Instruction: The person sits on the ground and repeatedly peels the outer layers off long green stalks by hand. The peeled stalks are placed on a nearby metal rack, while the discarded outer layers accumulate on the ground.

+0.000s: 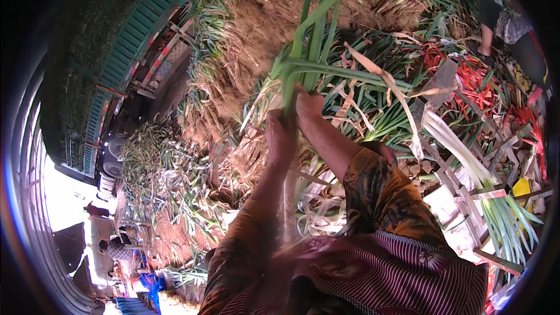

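Both of my hands grip a large Welsh onion, its green leaves pointing away from me and one leaf bent over to the right. My left hand closes around it lower down. Just above and to the right, my right hand is closed at the base of the leaves. A pale, blurred stalk runs below my hands towards my striped apron. Beyond the hands lies a heap of untrimmed onions with brown roots. Dry, withered leaves hang to the right.
At right, a metal frame bears peeled white onions. Red strips lie behind it, near another person. White strips lie close to me. A green-sided truck stands left, beyond discarded leaves.
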Tool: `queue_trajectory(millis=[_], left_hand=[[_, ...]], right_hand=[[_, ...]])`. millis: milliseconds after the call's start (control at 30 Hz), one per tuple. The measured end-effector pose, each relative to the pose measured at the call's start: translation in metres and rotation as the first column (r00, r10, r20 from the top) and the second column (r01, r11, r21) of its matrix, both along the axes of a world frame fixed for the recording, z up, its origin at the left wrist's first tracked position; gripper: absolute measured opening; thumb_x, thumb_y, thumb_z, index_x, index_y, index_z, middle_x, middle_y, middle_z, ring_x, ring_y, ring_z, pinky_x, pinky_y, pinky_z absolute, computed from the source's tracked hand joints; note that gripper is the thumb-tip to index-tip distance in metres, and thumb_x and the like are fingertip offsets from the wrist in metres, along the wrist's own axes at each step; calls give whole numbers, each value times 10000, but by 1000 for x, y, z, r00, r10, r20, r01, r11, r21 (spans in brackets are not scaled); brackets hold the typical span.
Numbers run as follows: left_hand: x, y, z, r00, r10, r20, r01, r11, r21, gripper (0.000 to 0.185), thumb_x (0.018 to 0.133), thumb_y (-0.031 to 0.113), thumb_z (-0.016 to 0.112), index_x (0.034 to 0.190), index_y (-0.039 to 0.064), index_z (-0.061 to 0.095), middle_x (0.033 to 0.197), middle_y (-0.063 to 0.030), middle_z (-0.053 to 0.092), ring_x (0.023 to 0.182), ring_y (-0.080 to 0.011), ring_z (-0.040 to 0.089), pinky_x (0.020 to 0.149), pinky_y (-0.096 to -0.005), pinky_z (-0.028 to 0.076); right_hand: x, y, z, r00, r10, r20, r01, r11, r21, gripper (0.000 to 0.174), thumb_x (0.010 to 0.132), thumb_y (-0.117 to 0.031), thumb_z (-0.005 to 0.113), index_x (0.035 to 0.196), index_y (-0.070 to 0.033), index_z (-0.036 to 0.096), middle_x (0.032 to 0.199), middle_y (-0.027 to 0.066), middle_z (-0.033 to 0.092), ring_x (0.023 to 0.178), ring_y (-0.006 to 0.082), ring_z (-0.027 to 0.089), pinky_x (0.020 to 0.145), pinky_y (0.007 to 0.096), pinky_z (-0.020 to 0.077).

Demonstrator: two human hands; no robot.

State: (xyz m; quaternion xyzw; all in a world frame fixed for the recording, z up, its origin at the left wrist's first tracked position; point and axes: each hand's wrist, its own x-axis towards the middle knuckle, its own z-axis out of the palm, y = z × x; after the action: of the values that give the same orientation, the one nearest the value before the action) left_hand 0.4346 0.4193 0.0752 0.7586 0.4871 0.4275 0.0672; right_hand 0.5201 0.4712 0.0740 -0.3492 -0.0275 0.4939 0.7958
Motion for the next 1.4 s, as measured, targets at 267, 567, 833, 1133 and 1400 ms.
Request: queue_trajectory(millis=[267, 567, 833, 1133, 1400], left_hand=[[3, -12, 6, 999, 31, 35, -29, 998, -57, 171, 882, 184, 510, 913, 23, 463, 740, -200, 548, 646, -349, 532, 607, -459, 416], [-207, -32, -3, 948, 314, -63, -312, 950, 32, 168, 902, 148, 469, 877, 0, 543, 733, -188, 575, 624, -275, 551, 549, -392, 431], [-142, -23, -1, 956, -217, -195, 29, 737, -675, 488, 836, 332, 599, 1183, -7, 547, 957, -157, 618, 964, -231, 587, 826, -354, 471], [-16, -23, -20, 998, -57, 18, 59, 948, -312, 271, 799, 206, 659, 967, 8, 582, 711, -150, 616, 603, -262, 605, 555, -366, 466], [-24, -34, -16, 994, -72, -85, 49, 968, -245, 197, 870, 179, 550, 977, 20, 595, 719, -158, 613, 601, -280, 600, 560, -379, 468]], right_hand=[[1, 8, -17, 1000, 14, -26, -14, 1000, -26, 217, 847, -64, 618, 1012, 74, 588, 917, 130, 622, 739, 214, 601, 611, 357, 492], [84, 14, -13, 917, 137, -376, -67, 979, 193, 186, 872, -144, 608, 931, 31, 582, 847, 110, 613, 729, 233, 611, 579, 398, 509], [63, -11, 5, 763, 532, -367, -280, 784, 554, 301, 825, -407, 623, 852, -112, 569, 727, 40, 561, 626, 183, 547, 566, 343, 481], [21, -11, -10, 930, 229, -286, -138, 942, 305, 376, 908, -383, 517, 989, -18, 552, 761, 91, 584, 632, 233, 570, 544, 374, 465], [9, -8, -25, 976, 217, -29, -215, 975, 61, 337, 822, -177, 656, 1050, 57, 574, 920, 86, 605, 789, 167, 539, 701, 323, 419]])
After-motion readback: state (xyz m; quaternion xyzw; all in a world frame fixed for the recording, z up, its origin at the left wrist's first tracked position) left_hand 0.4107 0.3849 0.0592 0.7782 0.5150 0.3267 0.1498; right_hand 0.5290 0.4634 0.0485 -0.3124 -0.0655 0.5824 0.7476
